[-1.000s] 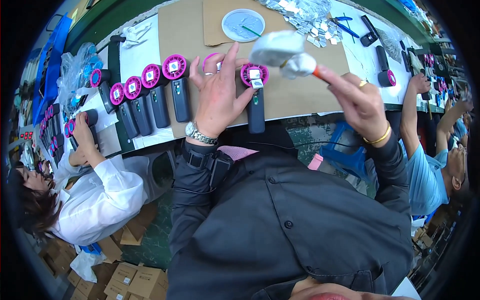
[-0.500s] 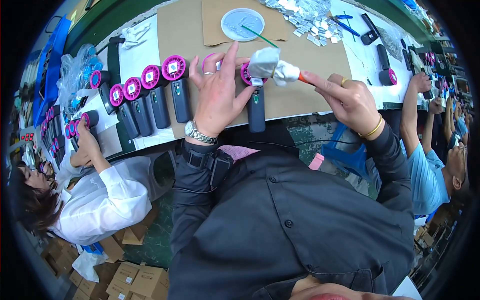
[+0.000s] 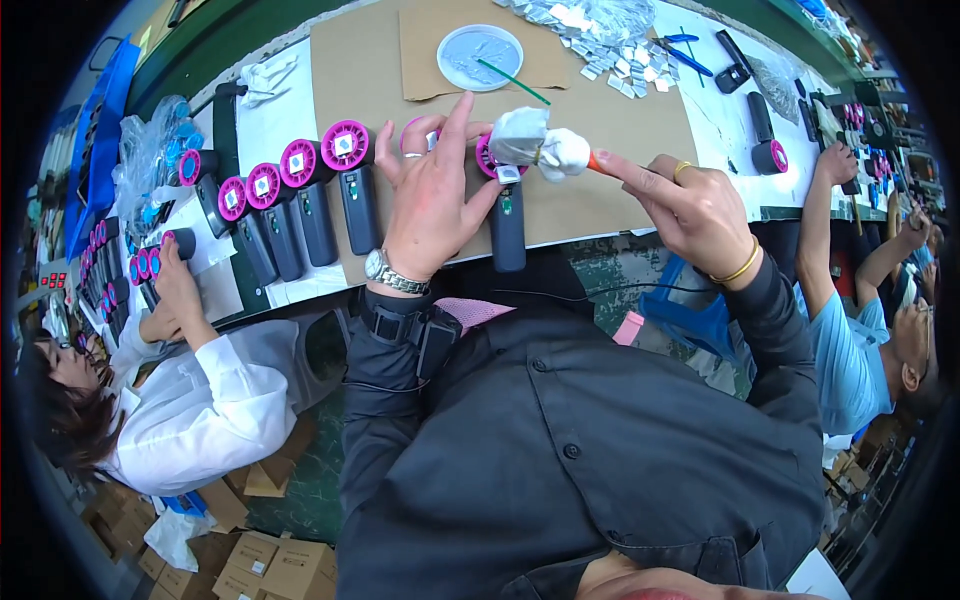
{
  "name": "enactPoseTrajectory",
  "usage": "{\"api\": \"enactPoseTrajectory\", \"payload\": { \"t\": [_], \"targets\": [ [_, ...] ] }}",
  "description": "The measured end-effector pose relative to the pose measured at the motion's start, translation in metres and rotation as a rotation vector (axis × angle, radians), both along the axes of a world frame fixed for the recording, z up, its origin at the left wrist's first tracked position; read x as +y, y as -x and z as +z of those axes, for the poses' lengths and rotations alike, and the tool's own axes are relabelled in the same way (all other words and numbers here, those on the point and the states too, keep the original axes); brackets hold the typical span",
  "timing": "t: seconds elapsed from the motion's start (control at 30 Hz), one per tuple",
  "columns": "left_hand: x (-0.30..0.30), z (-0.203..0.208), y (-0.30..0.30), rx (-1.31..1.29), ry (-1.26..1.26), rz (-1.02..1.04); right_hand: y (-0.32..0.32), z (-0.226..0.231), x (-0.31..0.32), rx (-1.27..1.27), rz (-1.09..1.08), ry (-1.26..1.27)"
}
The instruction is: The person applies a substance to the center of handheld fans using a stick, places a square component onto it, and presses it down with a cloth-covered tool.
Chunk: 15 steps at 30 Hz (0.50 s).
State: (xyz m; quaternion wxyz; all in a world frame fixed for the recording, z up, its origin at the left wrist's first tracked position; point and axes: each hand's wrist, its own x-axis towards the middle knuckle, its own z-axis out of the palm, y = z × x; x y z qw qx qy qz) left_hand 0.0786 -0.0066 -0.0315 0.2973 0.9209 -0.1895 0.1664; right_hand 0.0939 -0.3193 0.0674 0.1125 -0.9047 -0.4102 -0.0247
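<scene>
My right hand (image 3: 700, 210) is closed round the orange handle of a hammer (image 3: 522, 138) whose head is wrapped in white cloth. The wrapped head hangs over the magenta end of a dark handheld device (image 3: 508, 225), partly hiding it. My left hand (image 3: 432, 205) has its fingers spread beside that device, thumb toward its neck; whether it touches is hard to tell. Behind my left fingers another magenta-ended device (image 3: 418, 135) shows only in part. To the left, several similar devices (image 3: 345, 146) stand in a row with small white squares on their magenta ends.
A round tub lid with grey paste (image 3: 480, 58) and a green stick (image 3: 515, 82) lies on cardboard. Silvery squares (image 3: 625, 70) are heaped beside blue pliers (image 3: 690, 60). People work at both sides: a white sleeve (image 3: 240, 380) left, a light-blue shirt (image 3: 845, 350) right.
The hammer's wrapped head has moved slightly left and down in the picture. My left hand keeps nearly the same pose beside the device.
</scene>
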Motion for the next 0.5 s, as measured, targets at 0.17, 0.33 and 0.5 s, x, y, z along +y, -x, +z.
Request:
{"api": "enactPoseTrajectory", "payload": {
  "t": [0.17,0.33,0.5],
  "targets": [
    [-0.001,0.002,-0.001,0.000,-0.003,0.005,-0.001,0.007,-0.004,0.057,-0.031,-0.155],
    [0.012,0.012,0.008,-0.009,-0.018,0.047,0.003,0.009,0.000,0.181,-0.108,-0.309],
    [0.038,0.010,0.013,-0.031,0.000,0.174,-0.004,0.001,0.023,0.174,-0.081,-0.310]
  ]
}}
